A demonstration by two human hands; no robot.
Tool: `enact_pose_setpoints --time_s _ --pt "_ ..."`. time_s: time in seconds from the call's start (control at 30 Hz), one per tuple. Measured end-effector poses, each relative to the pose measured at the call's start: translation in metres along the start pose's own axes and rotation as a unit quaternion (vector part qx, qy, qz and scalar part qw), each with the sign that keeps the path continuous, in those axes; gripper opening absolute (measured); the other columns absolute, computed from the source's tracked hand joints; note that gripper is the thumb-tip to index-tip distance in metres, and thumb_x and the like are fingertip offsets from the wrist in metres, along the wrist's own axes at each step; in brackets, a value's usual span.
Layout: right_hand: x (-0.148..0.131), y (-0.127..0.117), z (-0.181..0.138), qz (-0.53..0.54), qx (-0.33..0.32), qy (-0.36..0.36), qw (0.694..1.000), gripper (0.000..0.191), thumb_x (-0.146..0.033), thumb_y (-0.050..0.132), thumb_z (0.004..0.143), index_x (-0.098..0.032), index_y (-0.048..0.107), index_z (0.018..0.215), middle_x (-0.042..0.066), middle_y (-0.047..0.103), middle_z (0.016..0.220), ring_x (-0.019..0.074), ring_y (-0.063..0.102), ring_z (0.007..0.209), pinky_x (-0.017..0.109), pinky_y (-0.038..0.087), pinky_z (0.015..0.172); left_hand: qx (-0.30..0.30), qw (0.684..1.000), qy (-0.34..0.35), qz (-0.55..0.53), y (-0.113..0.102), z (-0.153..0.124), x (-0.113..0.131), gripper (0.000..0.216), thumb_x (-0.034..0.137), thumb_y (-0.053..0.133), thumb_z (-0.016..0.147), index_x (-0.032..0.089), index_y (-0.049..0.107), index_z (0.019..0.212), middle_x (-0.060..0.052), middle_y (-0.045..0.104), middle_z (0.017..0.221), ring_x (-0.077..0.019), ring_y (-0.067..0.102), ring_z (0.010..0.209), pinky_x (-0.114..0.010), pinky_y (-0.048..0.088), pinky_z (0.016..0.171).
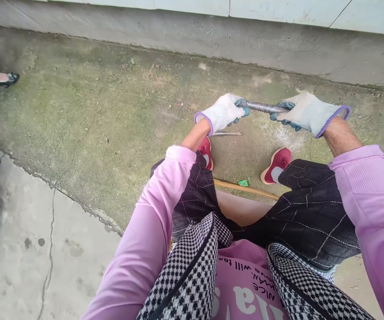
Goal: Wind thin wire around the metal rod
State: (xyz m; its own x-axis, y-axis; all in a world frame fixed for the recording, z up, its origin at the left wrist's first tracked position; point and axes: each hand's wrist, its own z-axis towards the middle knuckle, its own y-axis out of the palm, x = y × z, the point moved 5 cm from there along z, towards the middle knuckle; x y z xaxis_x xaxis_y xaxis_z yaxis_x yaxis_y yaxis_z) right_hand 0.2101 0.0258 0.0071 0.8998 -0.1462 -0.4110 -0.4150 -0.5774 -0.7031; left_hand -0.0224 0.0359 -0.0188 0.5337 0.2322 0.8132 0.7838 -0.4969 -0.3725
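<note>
Both my hands wear white gloves with blue-grey palms and purple cuffs. My left hand (223, 112) is closed round one end of a short grey threaded metal rod (263, 107). My right hand (307, 112) grips the other end, so the rod lies level between them above the ground. A second thin metal rod (227, 133) lies on the ground just below my left hand. My red shoes (276, 165) rest on the mossy concrete under the hands.
I sit on an orange stool (241, 206) with pink sleeves and dark trousers in view. A small green scrap (243, 182) lies between my feet. A concrete kerb (192, 35) runs along the far side. Another person's dark shoe (1, 79) shows at far left. A crack (50, 222) crosses the slab.
</note>
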Motion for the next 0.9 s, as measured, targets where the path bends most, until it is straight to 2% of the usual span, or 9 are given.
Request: enact_pose_setpoints --time_s 0.1,0.17,0.27,0.37,0.5,0.6,0.77,0.83,0.9 --pt "0.002 0.002 0.001 0.151 0.045 -0.007 0.988 0.013 -0.016 0.081 0.102 -0.018 0.074 0.092 -0.003 0.058 0.065 0.0108 0.049 0.051 0.025 0.040 0.045 -0.001 0.996 -0.040 -0.080 0.000 -0.004 0.006 0.015 0.017 0.064 0.109 0.015 0.078 0.104 0.001 0.058 0.068 -0.0147 0.055 0.067 -0.030 0.050 0.072" --pt "0.002 0.006 0.001 0.264 0.036 -0.027 0.963 0.006 -0.015 0.082 0.101 -0.016 0.077 0.098 -0.004 0.056 0.067 0.0095 0.046 0.051 0.023 0.040 0.043 -0.008 0.992 -0.059 -0.111 0.000 -0.005 0.008 0.017 0.020 0.061 0.113 0.015 0.076 0.107 0.002 0.060 0.070 -0.0120 0.051 0.061 -0.028 0.049 0.069" --pt "0.000 0.015 -0.002 0.367 -0.055 -0.056 0.927 0.022 -0.029 0.093 0.096 -0.015 0.077 0.104 -0.004 0.056 0.068 0.0091 0.045 0.051 0.022 0.037 0.041 -0.018 0.983 -0.064 -0.170 -0.002 -0.006 0.010 0.014 0.018 0.062 0.113 0.017 0.075 0.116 0.004 0.063 0.074 -0.0084 0.048 0.056 -0.024 0.046 0.063" --pt "-0.001 0.024 -0.006 0.419 -0.173 -0.070 0.889 0.036 -0.041 0.096 0.094 -0.016 0.075 0.110 -0.006 0.052 0.066 0.0084 0.040 0.048 0.020 0.032 0.039 -0.040 0.971 -0.032 -0.233 -0.004 -0.008 0.010 0.037 0.009 0.059 0.105 0.022 0.077 0.135 0.006 0.063 0.078 -0.0045 0.045 0.052 -0.020 0.045 0.062" --pt "-0.002 0.031 -0.007 0.433 -0.215 -0.111 0.868 0.035 -0.047 0.087 0.102 -0.017 0.073 0.112 -0.008 0.047 0.063 0.0086 0.034 0.046 0.021 0.029 0.039 -0.039 0.962 -0.008 -0.269 -0.007 -0.007 0.002 0.042 0.016 0.068 0.102 0.022 0.078 0.143 0.006 0.060 0.074 -0.0049 0.047 0.050 -0.019 0.045 0.059" --pt "-0.007 0.031 -0.003 0.393 -0.163 -0.150 0.893 0.037 -0.052 0.086 0.103 -0.018 0.072 0.107 -0.002 0.060 0.069 0.0122 0.048 0.052 0.025 0.043 0.044 -0.025 0.961 -0.019 -0.274 -0.007 -0.005 -0.003 0.043 0.020 0.077 0.101 0.021 0.078 0.144 0.004 0.064 0.073 -0.0082 0.055 0.054 -0.022 0.049 0.062" --pt "-0.011 0.017 0.004 0.181 0.082 -0.097 0.975 0.023 -0.029 0.087 0.094 -0.020 0.076 0.112 0.006 0.077 0.100 0.0210 0.069 0.078 0.036 0.063 0.071 -0.023 0.953 -0.009 -0.303 0.000 0.001 0.002 0.023 0.016 0.066 0.111 0.019 0.076 0.131 0.010 0.056 0.069 -0.0008 0.033 0.043 -0.014 0.039 0.053" --pt "-0.016 0.012 0.004 0.063 0.146 -0.101 0.982 0.023 -0.029 0.086 0.095 -0.022 0.078 0.115 0.008 0.081 0.108 0.0276 0.074 0.094 0.044 0.065 0.090 -0.014 0.955 -0.031 -0.294 0.003 0.003 0.001 0.017 0.021 0.070 0.112 0.019 0.073 0.129 0.011 0.054 0.066 -0.0007 0.035 0.043 -0.013 0.044 0.056" --pt "-0.018 0.010 0.004 -0.025 0.155 -0.108 0.982 0.017 -0.034 0.083 0.100 -0.024 0.077 0.113 0.011 0.083 0.110 0.0316 0.076 0.101 0.047 0.063 0.098 -0.001 0.959 -0.050 -0.280 0.004 0.005 -0.001 0.018 0.025 0.075 0.112 0.018 0.072 0.128 0.011 0.057 0.064 -0.0024 0.043 0.045 -0.015 0.053 0.062"
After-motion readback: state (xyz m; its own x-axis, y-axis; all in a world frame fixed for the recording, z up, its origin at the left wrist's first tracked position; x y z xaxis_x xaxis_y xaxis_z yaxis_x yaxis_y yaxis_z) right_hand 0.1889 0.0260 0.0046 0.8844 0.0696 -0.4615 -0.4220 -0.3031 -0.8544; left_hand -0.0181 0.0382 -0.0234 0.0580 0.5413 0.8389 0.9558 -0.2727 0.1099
